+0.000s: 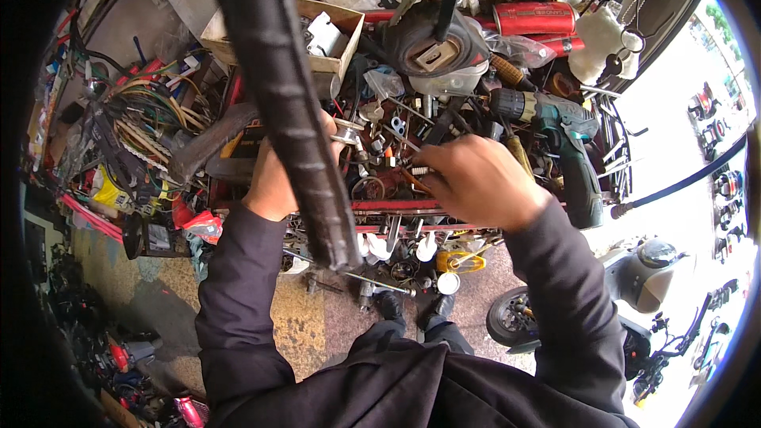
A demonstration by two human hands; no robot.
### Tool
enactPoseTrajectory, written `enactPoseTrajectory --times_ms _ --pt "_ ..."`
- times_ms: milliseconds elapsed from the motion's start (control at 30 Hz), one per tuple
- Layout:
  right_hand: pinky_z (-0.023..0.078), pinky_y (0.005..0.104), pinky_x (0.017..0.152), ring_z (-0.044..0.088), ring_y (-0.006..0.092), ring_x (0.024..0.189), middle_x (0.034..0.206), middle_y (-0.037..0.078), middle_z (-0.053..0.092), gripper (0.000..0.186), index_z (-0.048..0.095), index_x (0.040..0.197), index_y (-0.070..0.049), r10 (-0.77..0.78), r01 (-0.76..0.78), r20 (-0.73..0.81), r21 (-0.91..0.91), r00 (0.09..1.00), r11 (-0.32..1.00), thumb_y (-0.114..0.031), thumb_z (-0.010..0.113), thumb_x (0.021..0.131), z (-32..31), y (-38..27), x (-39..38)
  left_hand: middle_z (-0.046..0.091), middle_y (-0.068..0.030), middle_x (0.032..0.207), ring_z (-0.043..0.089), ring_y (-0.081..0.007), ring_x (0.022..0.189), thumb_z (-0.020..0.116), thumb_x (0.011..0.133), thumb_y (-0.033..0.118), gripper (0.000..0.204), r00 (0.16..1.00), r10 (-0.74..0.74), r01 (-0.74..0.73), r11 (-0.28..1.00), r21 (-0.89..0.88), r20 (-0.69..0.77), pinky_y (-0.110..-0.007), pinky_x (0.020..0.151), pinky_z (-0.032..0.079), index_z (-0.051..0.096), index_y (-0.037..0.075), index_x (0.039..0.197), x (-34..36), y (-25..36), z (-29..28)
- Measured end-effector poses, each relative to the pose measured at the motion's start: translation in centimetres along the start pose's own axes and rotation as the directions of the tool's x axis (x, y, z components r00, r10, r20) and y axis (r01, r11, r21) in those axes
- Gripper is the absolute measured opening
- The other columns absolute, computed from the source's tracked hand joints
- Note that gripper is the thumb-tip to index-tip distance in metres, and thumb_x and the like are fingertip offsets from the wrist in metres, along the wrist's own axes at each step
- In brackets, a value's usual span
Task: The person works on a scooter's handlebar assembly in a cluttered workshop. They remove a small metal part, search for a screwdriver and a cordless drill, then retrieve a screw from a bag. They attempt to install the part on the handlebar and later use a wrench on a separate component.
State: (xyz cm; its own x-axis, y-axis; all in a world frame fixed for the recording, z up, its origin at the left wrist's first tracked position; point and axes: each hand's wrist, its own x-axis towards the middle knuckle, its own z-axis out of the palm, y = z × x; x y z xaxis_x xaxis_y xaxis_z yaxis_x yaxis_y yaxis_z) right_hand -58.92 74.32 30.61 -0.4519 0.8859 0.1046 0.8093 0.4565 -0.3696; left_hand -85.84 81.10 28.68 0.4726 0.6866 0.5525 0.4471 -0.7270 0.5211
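Note:
My left hand [273,178] is partly hidden behind a thick black ribbed strip that hangs close to the camera. Its fingers close on a silver, spool-shaped metal part [346,131], whose end shows past the strip. Over the red tool tray [396,206], my right hand [491,182] reaches down with curled fingers among loose bolts, nuts and small fittings [392,131]. Its fingertips are close together, and what they pinch, if anything, cannot be made out. A thin orange-brown piece [416,182] lies right beside them.
The black ribbed strip [277,87] crosses the view above my left hand. A teal cordless drill [559,135] lies right of my right hand. Beyond are an open carton [349,40], a tape measure [436,47] and a red can [535,18]. Tangled cables [147,119] crowd the left; a scooter [634,285] stands lower right.

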Motion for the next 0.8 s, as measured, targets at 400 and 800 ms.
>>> enactPoseTrajectory --times_ms 400,800 --pt "0.056 0.0465 0.065 0.073 0.0340 0.077 0.076 0.015 0.071 0.024 0.070 0.108 -0.016 0.097 -0.136 -0.120 -0.386 0.988 0.912 -0.016 0.065 0.084 2.7 2.0 6.1 0.063 -0.0141 0.085 0.064 -0.0339 0.078 0.071 0.083 0.001 0.017 0.998 -0.045 0.044 0.999 -0.026 -0.053 -0.041 0.071 0.051 0.056 0.001 0.091 0.0 -0.4 -0.7" --pt "0.050 0.0500 0.096 0.061 0.0358 0.114 0.119 0.021 0.066 0.048 0.063 0.125 -0.002 -0.154 0.160 -0.214 0.011 0.965 0.987 -0.036 0.065 0.091 6.1 -2.3 5.4 0.063 -0.0145 0.083 0.063 -0.0347 0.077 0.070 0.086 0.002 0.014 0.991 -0.064 0.063 0.998 -0.010 -0.115 -0.041 0.071 0.050 0.057 0.001 0.091 -0.1 -0.4 -0.6"
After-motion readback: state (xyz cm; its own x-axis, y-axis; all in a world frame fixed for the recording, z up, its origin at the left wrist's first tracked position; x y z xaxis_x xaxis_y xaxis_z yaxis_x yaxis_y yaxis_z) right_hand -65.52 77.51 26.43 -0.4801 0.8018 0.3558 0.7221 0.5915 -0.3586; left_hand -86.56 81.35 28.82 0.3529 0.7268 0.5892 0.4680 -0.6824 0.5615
